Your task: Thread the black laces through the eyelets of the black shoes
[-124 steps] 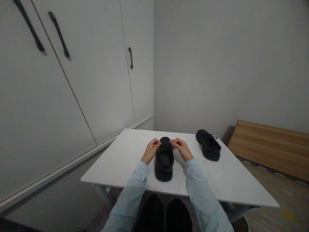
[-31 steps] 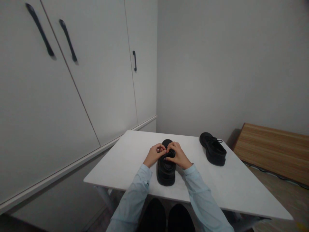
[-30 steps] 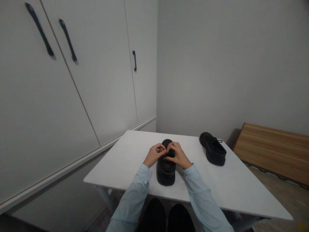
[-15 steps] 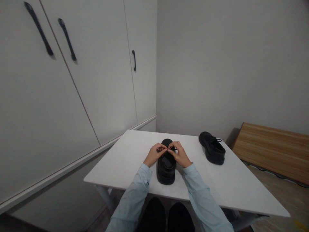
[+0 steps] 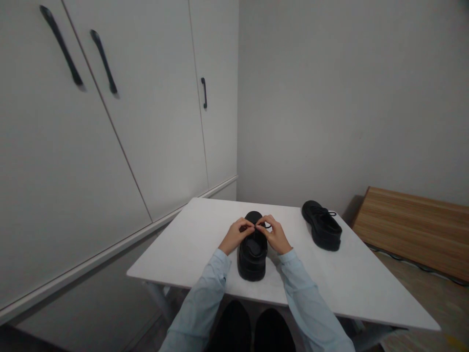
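On the white table [image 5: 164,254], the near black shoe [image 5: 251,269] stands on its sole between my hands, long axis running away from me, heel closest, toe just beyond my pinch. My left hand [image 5: 234,237] and right hand [image 5: 276,238] nearly meet over the lace [image 5: 269,227], neither clearly nearer. The right pinches it, a loop jutting beside; the left seems to pinch it too, though its fingertips hide the strand.

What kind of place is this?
Maybe a room at home, but I can't be sure: white cupboard doors, a grey wall, and a white table with black shoes on it.
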The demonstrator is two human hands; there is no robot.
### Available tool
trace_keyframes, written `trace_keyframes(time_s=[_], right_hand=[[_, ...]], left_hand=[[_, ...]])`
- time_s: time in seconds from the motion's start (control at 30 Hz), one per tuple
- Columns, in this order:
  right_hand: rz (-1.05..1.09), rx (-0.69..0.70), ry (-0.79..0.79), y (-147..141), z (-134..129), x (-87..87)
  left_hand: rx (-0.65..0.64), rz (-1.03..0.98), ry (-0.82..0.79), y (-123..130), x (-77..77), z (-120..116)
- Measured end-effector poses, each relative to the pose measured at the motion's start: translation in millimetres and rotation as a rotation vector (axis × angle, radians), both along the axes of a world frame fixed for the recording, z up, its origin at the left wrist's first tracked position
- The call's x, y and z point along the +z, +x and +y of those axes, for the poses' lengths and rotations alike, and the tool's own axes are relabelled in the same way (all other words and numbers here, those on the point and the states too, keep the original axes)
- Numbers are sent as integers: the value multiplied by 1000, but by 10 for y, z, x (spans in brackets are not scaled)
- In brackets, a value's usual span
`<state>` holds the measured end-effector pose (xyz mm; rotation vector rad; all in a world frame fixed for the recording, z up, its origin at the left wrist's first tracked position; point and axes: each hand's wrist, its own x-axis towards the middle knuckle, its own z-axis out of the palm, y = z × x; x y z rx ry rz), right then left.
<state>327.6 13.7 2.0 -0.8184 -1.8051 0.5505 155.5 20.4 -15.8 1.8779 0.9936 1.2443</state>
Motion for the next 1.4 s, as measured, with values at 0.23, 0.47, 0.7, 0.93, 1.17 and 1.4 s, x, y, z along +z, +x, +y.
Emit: trace_keyframes(time_s=[0.23, 0.47, 0.7, 0.93, 1.17, 1.4], right_hand=[[47, 19, -63, -12, -4, 5], [80, 39, -93, 7, 18, -10], [106, 77, -113, 28, 39, -35], [123, 113, -126, 29, 24, -13], [141, 108, -122, 46, 37, -25], [182, 127, -139, 67, 42, -30]], left_hand=[[2, -34, 11, 24, 4, -15], [84, -22, 124, 39, 2, -38], [169, -15, 242, 54, 24, -84], [186, 18, 185, 70, -3, -106], [234, 33, 276, 59, -3, -96], [169, -131, 132, 51, 34, -77]])
